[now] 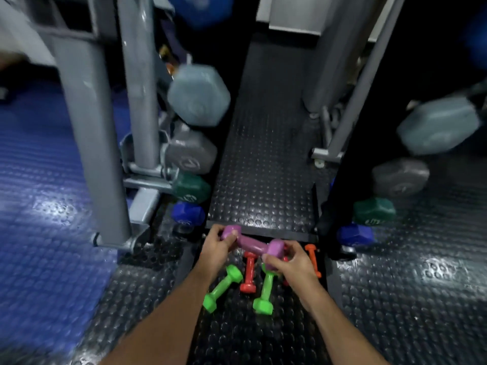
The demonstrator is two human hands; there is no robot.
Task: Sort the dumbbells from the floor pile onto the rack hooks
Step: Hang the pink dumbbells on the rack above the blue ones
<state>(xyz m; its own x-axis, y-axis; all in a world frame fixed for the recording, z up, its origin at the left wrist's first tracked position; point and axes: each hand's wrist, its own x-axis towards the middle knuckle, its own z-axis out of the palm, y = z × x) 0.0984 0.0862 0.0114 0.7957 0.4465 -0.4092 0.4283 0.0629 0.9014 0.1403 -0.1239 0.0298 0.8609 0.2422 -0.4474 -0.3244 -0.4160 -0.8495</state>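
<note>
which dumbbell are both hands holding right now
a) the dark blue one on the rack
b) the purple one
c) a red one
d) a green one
b: the left hand grips one end of the purple dumbbell and the right hand grips the other end, above the green and red ones on the floor.

Beyond the floor pile (253, 275) the studded mat (263, 167) runs open between the left rack (142, 101) and right rack (340, 106), whose racked dumbbells (197, 96) jut inward
</note>
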